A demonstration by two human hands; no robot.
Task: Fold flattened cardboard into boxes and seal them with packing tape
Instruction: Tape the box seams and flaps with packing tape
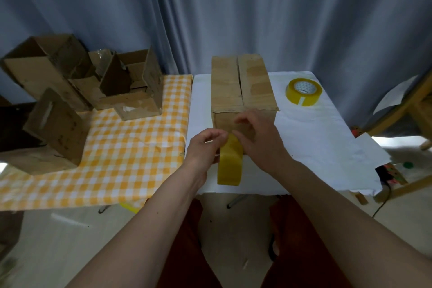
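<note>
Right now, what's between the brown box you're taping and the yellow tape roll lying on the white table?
Nothing: the head view shows only bare white tablecloth between the closed brown cardboard box and the flat-lying yellow tape roll.

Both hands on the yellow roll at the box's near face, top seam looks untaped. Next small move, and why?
Probably peel the tape end free and press it onto the near face of the box, below the seam. The left hand holds the tape roll upright; the right hand picks at its top edge. No strip shows along the centre seam, where the two top flaps meet.
</note>
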